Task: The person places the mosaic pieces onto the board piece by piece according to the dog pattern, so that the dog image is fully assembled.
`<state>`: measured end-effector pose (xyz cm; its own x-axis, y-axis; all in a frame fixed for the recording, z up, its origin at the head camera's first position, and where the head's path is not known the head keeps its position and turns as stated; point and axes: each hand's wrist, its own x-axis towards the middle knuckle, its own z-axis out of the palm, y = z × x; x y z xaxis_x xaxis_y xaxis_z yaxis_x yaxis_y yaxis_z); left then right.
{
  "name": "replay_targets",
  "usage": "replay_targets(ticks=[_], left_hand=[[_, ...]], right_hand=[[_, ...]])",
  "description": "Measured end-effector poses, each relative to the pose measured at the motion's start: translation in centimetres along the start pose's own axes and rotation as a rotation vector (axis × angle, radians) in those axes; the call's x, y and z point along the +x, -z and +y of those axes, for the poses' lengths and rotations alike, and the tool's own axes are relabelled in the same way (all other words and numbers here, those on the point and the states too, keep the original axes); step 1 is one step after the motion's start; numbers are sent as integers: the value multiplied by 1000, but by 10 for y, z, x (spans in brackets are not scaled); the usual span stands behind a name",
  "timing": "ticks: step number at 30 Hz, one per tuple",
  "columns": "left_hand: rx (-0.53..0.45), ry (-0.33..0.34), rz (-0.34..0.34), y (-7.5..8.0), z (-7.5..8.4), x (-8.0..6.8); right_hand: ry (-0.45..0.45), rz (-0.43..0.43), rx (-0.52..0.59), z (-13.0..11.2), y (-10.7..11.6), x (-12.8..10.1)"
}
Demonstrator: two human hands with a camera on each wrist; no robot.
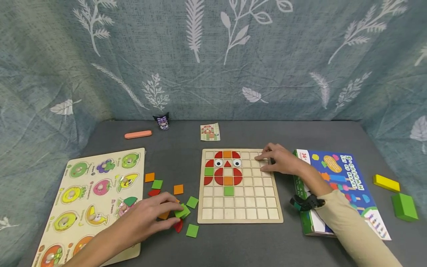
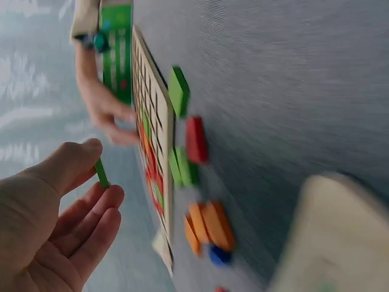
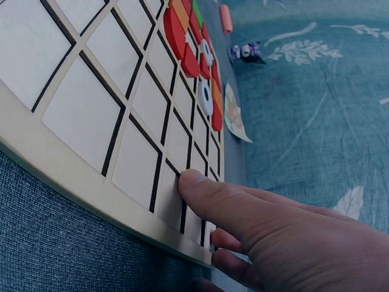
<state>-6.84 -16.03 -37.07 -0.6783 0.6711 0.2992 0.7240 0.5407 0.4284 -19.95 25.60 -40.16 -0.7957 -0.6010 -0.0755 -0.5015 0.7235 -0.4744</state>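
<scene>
My left hand (image 1: 151, 213) is over a loose pile of coloured tiles left of the wooden grid board (image 1: 240, 221). In the left wrist view, its thumb and fingers pinch a thin green square tile (image 2: 102, 174), held edge-on. On the board, red pieces, orange squares (image 1: 228, 181), green squares (image 1: 228, 191) and two round eye pieces (image 1: 237, 163) form a figure in the upper left cells. My right hand (image 1: 281, 161) rests on the board's upper right, its thumb (image 3: 193, 180) touching the grid and its other fingers partly hidden.
A fruit puzzle board (image 1: 71, 193) lies at the left. Behind the grid lie a small picture card (image 1: 210, 132), a figurine (image 1: 162, 122) and an orange-pink bar (image 1: 138, 134). At the right are a blue toy box (image 1: 347, 185), a yellow block (image 1: 386, 183) and a green block (image 1: 404, 207).
</scene>
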Motion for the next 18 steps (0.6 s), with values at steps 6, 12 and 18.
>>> replay_targets(ticks=[6, 12, 18], left_hand=[[-74, -67, -135, -15, 7, 33], [-42, -76, -264, -31, 9, 62], [27, -168, -309, -52, 9, 85]], right_hand=[[-2, -5, -10, 1, -3, 0], [-27, -23, -5, 0, -3, -1], [-20, -14, -8, -2, -2, 0]])
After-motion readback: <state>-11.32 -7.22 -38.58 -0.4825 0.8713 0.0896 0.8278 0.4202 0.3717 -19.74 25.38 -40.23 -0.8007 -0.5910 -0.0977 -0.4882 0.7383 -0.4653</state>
